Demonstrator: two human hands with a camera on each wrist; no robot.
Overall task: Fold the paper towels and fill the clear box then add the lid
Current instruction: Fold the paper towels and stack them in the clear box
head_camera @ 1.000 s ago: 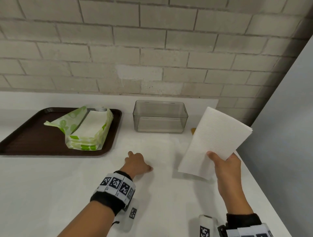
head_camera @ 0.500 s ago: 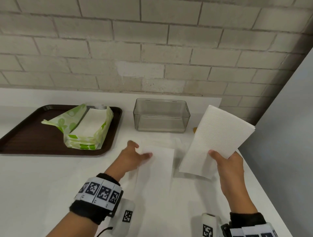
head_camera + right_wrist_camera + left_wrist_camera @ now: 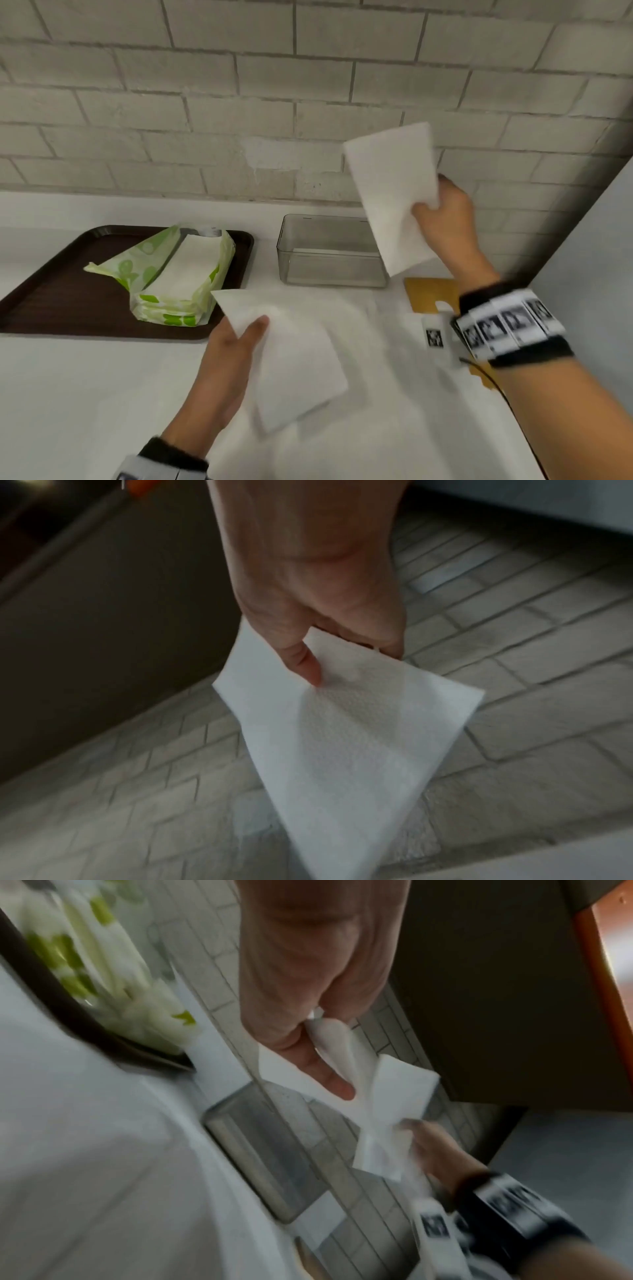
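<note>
My right hand (image 3: 424, 209) pinches one white folded paper towel (image 3: 394, 192) by its edge and holds it in the air, over the right end of the clear box (image 3: 329, 253). The right wrist view shows my thumb on top of that paper towel (image 3: 342, 737). My left hand (image 3: 250, 329) grips the corner of a second paper towel (image 3: 298, 366), lifted just off the white table in front of the box. In the blurred left wrist view this second paper towel (image 3: 342, 1069) sits between my thumb and fingers. A tan lid (image 3: 431, 294) lies flat to the right of the box.
A dark brown tray (image 3: 68, 274) sits at the left and carries an open green-and-white package of paper towels (image 3: 178, 274). A brick wall runs behind the table. A grey panel closes off the right side.
My right hand has raised its paper towel up and toward the wall, over the box. My left hand has picked a second paper towel up from the table.
</note>
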